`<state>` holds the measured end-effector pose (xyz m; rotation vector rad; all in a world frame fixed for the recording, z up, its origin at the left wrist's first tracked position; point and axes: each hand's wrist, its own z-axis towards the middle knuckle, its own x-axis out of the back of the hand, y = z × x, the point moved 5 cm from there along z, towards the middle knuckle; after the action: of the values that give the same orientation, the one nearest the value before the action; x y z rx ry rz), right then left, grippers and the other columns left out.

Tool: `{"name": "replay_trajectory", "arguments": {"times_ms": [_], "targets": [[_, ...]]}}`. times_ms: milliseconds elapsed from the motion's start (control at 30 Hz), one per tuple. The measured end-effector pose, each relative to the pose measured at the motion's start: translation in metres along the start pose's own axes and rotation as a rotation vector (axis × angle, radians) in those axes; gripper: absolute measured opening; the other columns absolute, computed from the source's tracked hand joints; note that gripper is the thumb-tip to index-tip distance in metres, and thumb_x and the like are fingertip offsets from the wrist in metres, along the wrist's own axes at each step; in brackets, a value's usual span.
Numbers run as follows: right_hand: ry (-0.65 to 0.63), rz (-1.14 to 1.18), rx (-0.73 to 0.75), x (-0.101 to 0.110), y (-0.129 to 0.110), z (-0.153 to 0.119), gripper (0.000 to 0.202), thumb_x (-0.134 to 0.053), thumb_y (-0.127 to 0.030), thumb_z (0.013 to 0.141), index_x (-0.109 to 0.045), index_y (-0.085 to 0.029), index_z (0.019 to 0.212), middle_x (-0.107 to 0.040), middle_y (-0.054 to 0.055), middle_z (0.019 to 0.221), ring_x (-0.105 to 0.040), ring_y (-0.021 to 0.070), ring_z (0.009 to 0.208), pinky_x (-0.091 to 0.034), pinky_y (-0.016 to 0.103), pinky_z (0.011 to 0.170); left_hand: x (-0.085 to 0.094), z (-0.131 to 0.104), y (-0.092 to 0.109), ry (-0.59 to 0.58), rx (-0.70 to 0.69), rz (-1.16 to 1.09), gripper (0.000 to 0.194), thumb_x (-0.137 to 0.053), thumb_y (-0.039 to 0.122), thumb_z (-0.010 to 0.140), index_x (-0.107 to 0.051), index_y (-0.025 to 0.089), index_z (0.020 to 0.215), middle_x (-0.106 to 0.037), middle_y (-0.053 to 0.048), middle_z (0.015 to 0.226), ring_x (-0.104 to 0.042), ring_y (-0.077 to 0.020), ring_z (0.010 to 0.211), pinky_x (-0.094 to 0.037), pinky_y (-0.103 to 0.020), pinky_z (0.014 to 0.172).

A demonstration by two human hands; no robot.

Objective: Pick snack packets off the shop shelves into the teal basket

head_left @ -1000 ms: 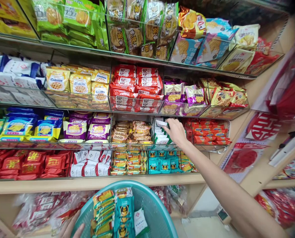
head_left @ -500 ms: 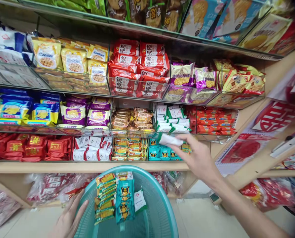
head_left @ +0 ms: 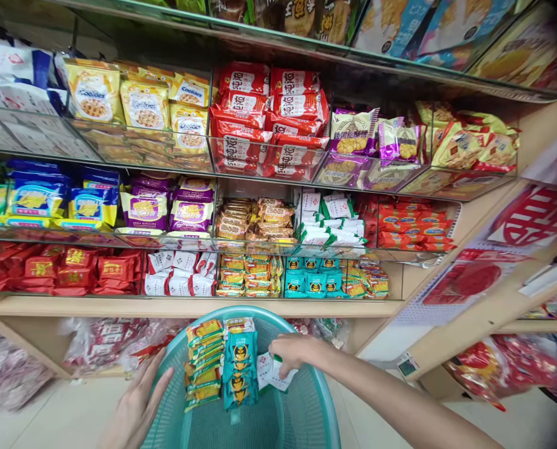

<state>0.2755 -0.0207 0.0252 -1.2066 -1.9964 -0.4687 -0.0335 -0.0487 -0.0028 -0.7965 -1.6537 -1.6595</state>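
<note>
Head view: the right hand [head_left: 290,352] is now inside the teal basket [head_left: 325,390], having come down from in front of the shelves [head_left: 189,307]; its thumb and fingers pinch a white packet [head_left: 280,378] by its upper part, toward the basket's far right edge. Another white one seems to lie just beneath (the overlap hides where each ends), so the whites look to be gathering together, beside the teal packets [head_left: 239,368]; the yellow packets [head_left: 206,365] form a column on the other side of these, nearer the basket's left edge. The left hand [head_left: 135,399] is spread, thumb apart from the fingers, at the basket's left rim, pinching nothing; how firmly it touches, I cannot tell. More green-edged packets [head_left: 337,209] sit in a shelf compartment beyond the basket's far edge.
</note>
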Motion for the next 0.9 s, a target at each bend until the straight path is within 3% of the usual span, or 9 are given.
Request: {"name": "replay_trajectory", "arguments": {"times_ms": [167,333,500,633,733,900], "targets": [[-0.048,-0.027,0.082,0.001,-0.008,0.034,0.044,-0.076,-0.034,0.060,-0.068,-0.015,0.099,-0.069,0.007,0.092,-0.063,0.0263,0.086,-0.044,0.028,0.058,0.003,-0.002,0.005,0.012,0.008,0.019,0.071,-0.027,0.062,0.080,-0.042,0.017,0.133,-0.050,-0.013,0.137,-0.041,-0.0266,0.129,-0.035,-0.046,0.107],[-0.026,0.025,0.100,0.003,0.000,0.048,0.047,-0.078,-0.034,0.058,-0.067,-0.015,0.100,-0.068,0.005,0.091,-0.063,0.0236,0.083,-0.045,0.027,0.061,0.002,-0.001,0.000,0.045,-0.029,0.018,0.067,-0.030,0.062,0.081,-0.042,0.019,0.132,-0.052,-0.012,0.135,-0.045,-0.0266,0.127,-0.038,-0.047,0.105],[0.107,0.121,0.066,0.006,0.007,0.047,0.047,-0.073,-0.031,0.065,-0.060,-0.015,0.108,-0.066,0.005,0.099,-0.062,0.0219,0.085,-0.045,0.027,0.063,-0.004,0.000,-0.007,0.026,-0.026,-0.017,0.068,-0.030,0.062,0.081,-0.040,0.020,0.133,-0.049,-0.011,0.138,-0.043,-0.0251,0.129,-0.034,-0.046,0.108],[0.227,0.197,0.033,-0.001,0.010,0.042,0.050,-0.071,-0.031,0.068,-0.056,-0.015,0.112,-0.065,0.009,0.105,-0.062,0.0258,0.090,-0.047,0.030,0.066,-0.002,0.000,-0.004,0.023,-0.005,-0.040,0.072,-0.031,0.063,0.079,-0.042,0.017,0.132,-0.049,-0.012,0.138,-0.041,-0.0258,0.130,-0.031,-0.046,0.109],[0.332,0.232,0.040,-0.009,0.010,0.035,0.050,-0.070,-0.029,0.069,-0.054,-0.017,0.116,-0.062,0.010,0.112,-0.058,0.0274,0.102,-0.047,0.032,0.078,0.000,-0.001,0.001,0.019,0.010,-0.058,0.076,-0.031,0.064,0.077,-0.042,0.014,0.133,-0.048,-0.012,0.139,-0.038,-0.0261,0.132,-0.029,-0.044,0.111],[0.482,0.247,0.049,-0.025,0.003,0.015,0.045,-0.058,-0.026,0.081,-0.049,-0.013,0.123,-0.053,0.013,0.123,-0.046,0.0283,0.118,-0.038,0.037,0.100,-0.002,-0.002,0.000,0.006,0.012,-0.067,0.080,-0.029,0.066,0.076,-0.039,0.013,0.135,-0.045,-0.012,0.141,-0.035,-0.0250,0.134,-0.025,-0.043,0.113]]}}
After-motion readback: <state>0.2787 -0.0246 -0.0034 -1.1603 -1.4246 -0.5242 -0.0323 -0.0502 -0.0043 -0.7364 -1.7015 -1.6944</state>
